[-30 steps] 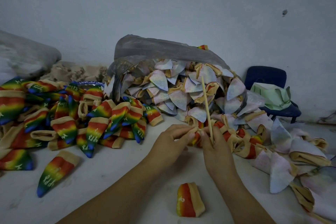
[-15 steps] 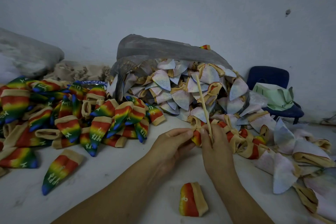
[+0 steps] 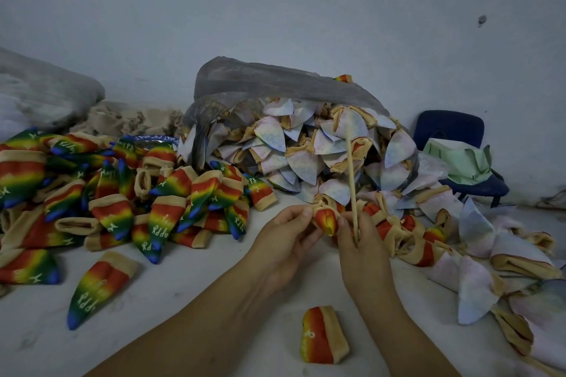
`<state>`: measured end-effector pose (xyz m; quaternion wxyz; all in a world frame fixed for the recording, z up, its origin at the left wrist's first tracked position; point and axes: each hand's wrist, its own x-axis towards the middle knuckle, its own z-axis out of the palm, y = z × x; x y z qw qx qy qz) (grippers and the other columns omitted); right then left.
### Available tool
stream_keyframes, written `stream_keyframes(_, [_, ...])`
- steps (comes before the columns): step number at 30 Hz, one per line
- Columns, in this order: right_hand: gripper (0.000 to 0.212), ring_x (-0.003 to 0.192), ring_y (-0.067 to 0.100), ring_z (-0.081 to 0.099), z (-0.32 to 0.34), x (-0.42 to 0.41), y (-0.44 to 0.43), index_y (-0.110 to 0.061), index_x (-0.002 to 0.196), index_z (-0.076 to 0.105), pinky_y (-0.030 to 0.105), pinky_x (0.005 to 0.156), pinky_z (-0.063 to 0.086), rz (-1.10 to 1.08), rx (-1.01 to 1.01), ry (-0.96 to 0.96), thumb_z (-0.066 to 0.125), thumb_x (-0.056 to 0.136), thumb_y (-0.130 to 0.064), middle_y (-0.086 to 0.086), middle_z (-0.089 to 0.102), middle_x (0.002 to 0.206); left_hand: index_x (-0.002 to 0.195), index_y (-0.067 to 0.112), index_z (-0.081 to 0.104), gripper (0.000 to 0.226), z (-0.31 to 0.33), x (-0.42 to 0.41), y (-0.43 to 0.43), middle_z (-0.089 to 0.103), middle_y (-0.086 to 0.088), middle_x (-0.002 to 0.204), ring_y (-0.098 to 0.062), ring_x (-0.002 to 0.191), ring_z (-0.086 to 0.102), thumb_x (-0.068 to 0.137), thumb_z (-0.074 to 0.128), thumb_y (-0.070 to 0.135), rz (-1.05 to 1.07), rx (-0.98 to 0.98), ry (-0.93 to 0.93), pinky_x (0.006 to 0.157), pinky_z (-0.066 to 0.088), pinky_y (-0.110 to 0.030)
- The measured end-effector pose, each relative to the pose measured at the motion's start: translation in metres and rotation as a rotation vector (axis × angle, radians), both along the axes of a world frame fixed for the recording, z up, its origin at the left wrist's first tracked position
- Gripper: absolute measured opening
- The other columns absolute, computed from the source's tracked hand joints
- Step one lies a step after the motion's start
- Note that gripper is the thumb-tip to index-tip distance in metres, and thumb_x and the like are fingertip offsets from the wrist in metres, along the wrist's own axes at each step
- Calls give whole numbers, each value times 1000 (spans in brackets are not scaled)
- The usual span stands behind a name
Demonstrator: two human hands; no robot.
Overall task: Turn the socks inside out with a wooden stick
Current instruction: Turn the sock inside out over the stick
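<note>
Sock (image 3: 326,220), bunched, red-orange-yellow with tan cuff, is pinched between left grip (image 3: 288,236) fingertips and right grip (image 3: 361,242), which also clamps wooden stick (image 3: 350,174) near-upright through its fingers.

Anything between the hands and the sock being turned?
Nothing visible. The left hand and right hand both pinch the half-turned rainbow sock; the right also holds the thin wooden stick.

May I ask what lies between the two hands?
Head view: a bunched rainbow sock, pinched by the left hand; the right hand holds the wooden stick.
</note>
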<state>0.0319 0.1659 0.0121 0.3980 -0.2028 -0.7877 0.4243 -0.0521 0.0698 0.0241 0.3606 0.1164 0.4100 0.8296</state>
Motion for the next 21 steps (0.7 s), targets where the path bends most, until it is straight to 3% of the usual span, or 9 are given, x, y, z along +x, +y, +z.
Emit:
stream_keyframes(3, [16,58,11,47,2,-2,-1,-23,86,54,20,54,39,10,-241,6,45,99,-25,0,55,70,101,2,65,18,4,-1,1,74,-14,97,-20,95,69,101,49,10,-41,-49,-4,75,57,-25])
stream_keyframes(8, [16,35,4,24,11,-2,-4,-9,88,49,17,34,26,282,-945,254,41,101,-13,-6,32,47,111,4,63,23,8,-1,0,66,-13,90,-19,81,57,103,47,17,-180,-131,-150,69,51,-27])
stream_keyframes(10, [17,33,4,23,14,-1,-3,-9,87,48,16,32,26,375,-1043,301,40,101,-13,-5,29,46,121,0,62,28,9,-1,-3,69,-16,88,-21,77,59,103,46,15,-239,-113,-196,66,53,-29])
stream_keyframes(12, [18,34,3,23,14,1,-3,-8,88,49,17,32,25,334,-932,217,41,101,-16,-6,30,46,120,0,63,26,7,0,-2,70,-16,88,-20,74,60,102,47,11,-217,-112,-204,60,55,-26])
stream_keyframes(14, [16,36,4,27,12,3,-4,-10,92,53,18,34,26,202,-687,88,43,101,-19,-7,35,46,112,10,65,19,0,3,1,69,-11,102,-17,85,61,102,50,17,-91,-203,-5,68,54,-26])
stream_keyframes(16, [15,38,4,31,9,3,-3,-13,94,56,18,36,29,102,-546,38,45,99,-23,-7,40,49,116,35,59,19,-6,7,1,62,8,122,-8,107,60,100,52,41,93,-340,417,88,49,-25])
stream_keyframes(18, [17,38,2,35,7,3,-3,-18,91,58,18,38,32,50,-505,23,46,98,-28,-10,45,50,120,57,49,29,-3,9,-3,43,32,134,8,126,43,92,54,57,172,-317,867,99,42,-17])
stream_keyframes(21, [19,44,1,44,8,4,-4,-21,95,60,19,43,35,76,-563,36,45,99,-31,-10,53,56,130,52,47,42,-10,6,-1,39,30,139,10,132,31,92,62,45,121,-408,1251,110,33,-17])
